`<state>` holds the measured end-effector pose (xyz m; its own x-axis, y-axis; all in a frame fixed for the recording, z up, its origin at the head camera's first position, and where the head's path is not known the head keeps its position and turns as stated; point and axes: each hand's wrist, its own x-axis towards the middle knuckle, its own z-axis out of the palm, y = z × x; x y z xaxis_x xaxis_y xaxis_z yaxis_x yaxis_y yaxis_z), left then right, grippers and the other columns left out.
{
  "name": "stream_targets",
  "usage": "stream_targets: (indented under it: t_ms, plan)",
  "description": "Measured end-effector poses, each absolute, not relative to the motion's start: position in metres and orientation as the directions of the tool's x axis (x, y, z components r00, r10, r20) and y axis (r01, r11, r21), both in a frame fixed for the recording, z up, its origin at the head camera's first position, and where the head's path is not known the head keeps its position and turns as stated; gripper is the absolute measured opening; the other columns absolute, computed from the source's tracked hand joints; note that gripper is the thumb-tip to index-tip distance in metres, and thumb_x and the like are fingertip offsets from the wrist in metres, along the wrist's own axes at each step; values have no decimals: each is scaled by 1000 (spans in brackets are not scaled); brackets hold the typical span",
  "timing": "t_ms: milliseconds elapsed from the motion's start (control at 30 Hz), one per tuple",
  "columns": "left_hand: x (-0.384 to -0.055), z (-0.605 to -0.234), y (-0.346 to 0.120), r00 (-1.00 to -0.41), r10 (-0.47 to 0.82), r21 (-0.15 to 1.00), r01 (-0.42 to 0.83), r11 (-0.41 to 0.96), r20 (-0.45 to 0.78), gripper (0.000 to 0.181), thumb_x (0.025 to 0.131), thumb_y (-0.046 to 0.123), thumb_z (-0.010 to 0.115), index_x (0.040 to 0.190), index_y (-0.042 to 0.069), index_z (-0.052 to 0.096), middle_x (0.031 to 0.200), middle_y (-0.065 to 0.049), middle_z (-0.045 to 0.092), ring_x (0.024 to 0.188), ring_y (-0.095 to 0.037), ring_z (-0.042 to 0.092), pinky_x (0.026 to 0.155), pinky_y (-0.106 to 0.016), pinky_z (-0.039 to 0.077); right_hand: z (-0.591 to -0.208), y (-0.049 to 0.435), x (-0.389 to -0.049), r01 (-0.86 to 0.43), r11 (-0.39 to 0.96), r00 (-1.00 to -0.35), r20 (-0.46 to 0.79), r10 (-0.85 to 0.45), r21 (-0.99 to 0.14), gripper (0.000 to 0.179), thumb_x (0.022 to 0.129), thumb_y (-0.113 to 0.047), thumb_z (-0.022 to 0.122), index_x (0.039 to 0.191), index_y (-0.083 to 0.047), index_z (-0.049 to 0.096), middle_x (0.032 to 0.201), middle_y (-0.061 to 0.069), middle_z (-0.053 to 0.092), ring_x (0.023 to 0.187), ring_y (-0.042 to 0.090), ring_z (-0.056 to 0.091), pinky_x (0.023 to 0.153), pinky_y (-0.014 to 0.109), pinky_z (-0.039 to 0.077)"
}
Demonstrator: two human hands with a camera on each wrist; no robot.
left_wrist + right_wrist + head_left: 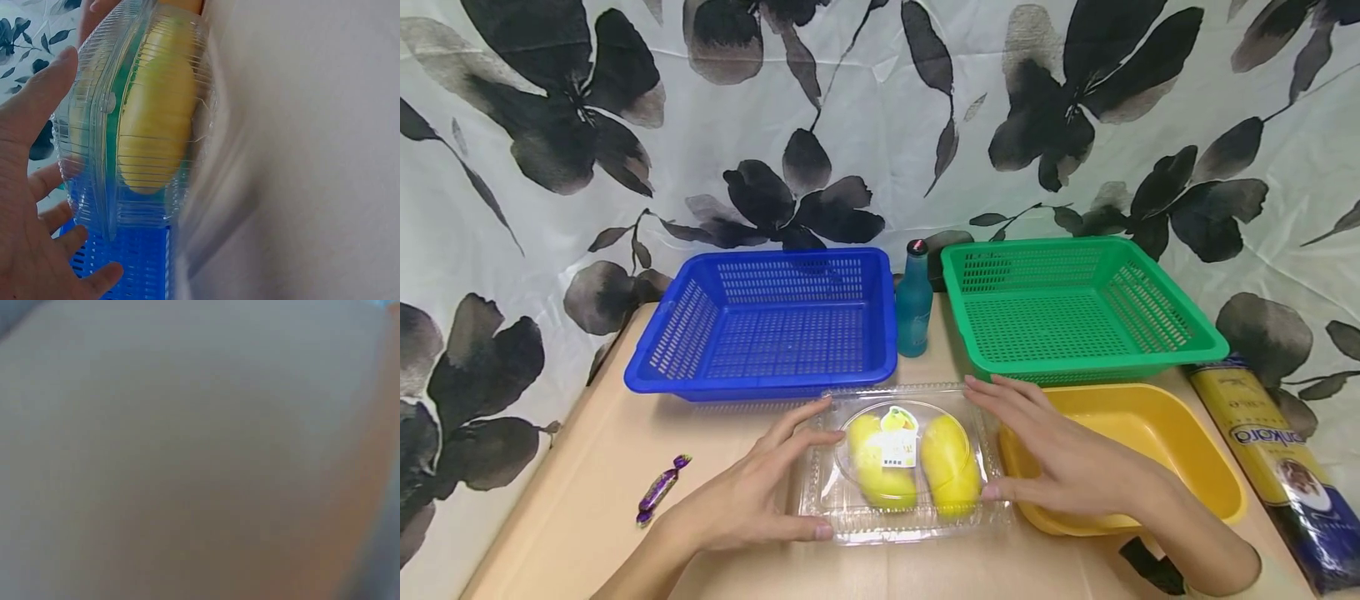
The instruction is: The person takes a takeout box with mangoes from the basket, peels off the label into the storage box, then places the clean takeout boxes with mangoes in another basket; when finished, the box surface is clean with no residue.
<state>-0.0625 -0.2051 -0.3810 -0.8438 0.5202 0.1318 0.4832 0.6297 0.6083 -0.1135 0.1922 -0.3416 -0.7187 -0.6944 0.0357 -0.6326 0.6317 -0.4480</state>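
A clear plastic clamshell box (835, 512) lies on the table with two yellow mangoes (951, 467) inside and a white label (898, 448) on its lid. My left hand (748, 496) is at the box's left side, fingers spread and fairly straight along its edge. The left wrist view shows the left thumb (47, 90) by the lid and the other fingers beside the box wall. At the right side, my right hand (1060, 450) has its long fingers over the upper corner and its thumb at the edge. The right wrist view is too blurred to read.
Behind stand a blue basket (760, 385), a teal bottle (914, 308) and a green basket (1090, 365). A yellow tray (1180, 417) sits under the right forearm, beside a yellow and blue packet (1273, 450). One purple wrapped candy (661, 492) lies at left.
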Motion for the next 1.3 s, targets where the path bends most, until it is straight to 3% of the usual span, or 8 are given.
stream_targets:
  t_ms: [267,800,1033,1300]
  plan:
    - [-65,-382,-205,-835,532,598,501,626,141,86,77,59,84,149,34,46,170,2,17,154,-35,24,111,-68,38,-328,179,-115,-662,608,-683,18,-730,-438,83,92,-59,69,161,-37,29,166,-11,31,155,29,21,111,63,43]
    - [-67,-381,-205,-831,539,607,501,617,139,85,76,59,85,148,33,47,169,3,18,154,-34,24,112,-66,38,-299,157,-121,-767,544,-570,-29,-821,-340,72,96,-67,54,154,-25,46,159,-7,44,153,30,29,115,58,41]
    - [-67,-380,-206,-835,535,609,490,624,124,85,77,58,85,148,34,47,169,7,17,154,-34,24,112,-67,38,-296,144,-131,-842,438,-469,26,-883,-313,55,97,-57,60,141,-24,60,149,-4,56,145,32,41,115,57,42]
    - [-67,-380,-206,-831,542,595,501,628,128,84,77,60,84,149,34,46,169,6,18,154,-32,24,111,-65,40,-297,126,-138,-866,401,-422,8,-906,-297,41,93,-39,75,131,-26,68,142,-3,62,146,29,42,115,53,43]
